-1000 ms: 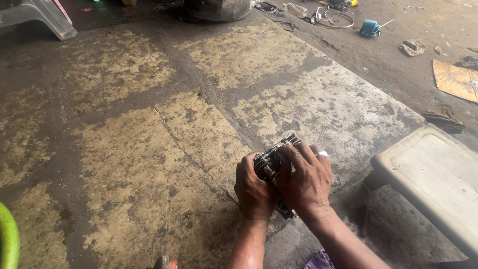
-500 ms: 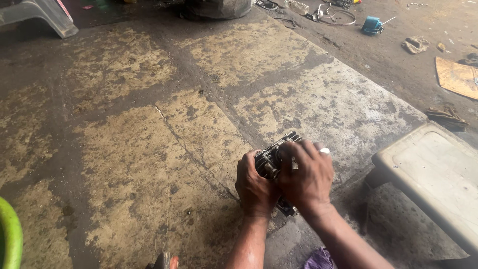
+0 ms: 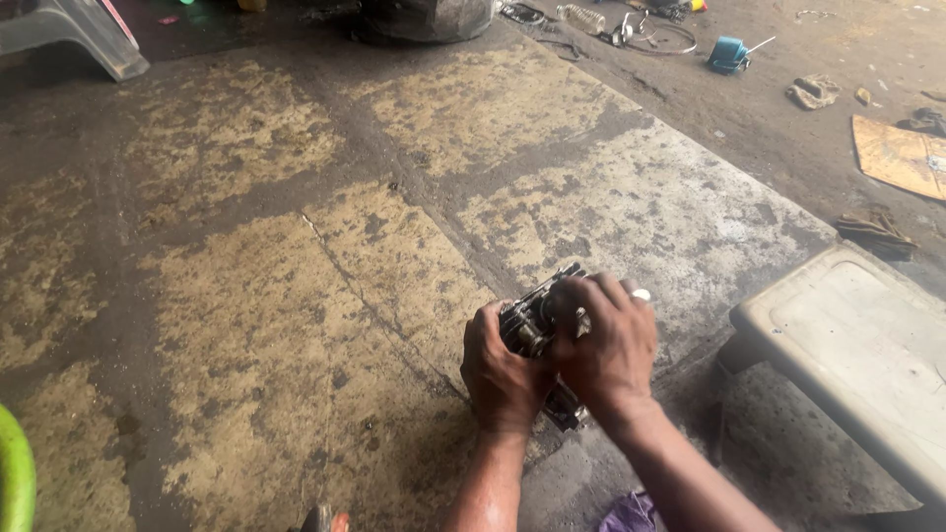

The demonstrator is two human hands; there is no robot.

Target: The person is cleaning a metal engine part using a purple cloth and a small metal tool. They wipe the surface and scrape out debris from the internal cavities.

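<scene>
My right hand's fingers [image 3: 591, 296] curl down over the top of a dark, greasy metal engine part [image 3: 532, 325], closed around it, with a pale ring on one of them. My right hand [image 3: 603, 350] covers most of the part's near side, so I see only its upper left face and a bit poking out below the wrist. My left hand [image 3: 501, 372] clamps the part from the left, its fingers wrapped tight against the metal and the thumb side pressed to the edge. Both hands hold the part together, touching each other around it, and I cannot tell whether it rests on the stained concrete floor [image 3: 296, 296] or is held just above it, at the lower middle of my view. A thin crack [image 3: 365, 296] runs across the floor toward my left hand. Just to my right stands a pale plastic stool [image 3: 857, 345], near my right forearm but apart from it. A scrap of purple cloth [image 3: 631, 514] shows by my right arm at the bottom edge. Far off at the top lie a blue tool [image 3: 729, 54], some wire loops [image 3: 655, 34], rags [image 3: 814, 94], and a piece of brown cardboard [image 3: 897, 153] at the right. A green curved rim [image 3: 15, 473] sits at the bottom left corner.
</scene>
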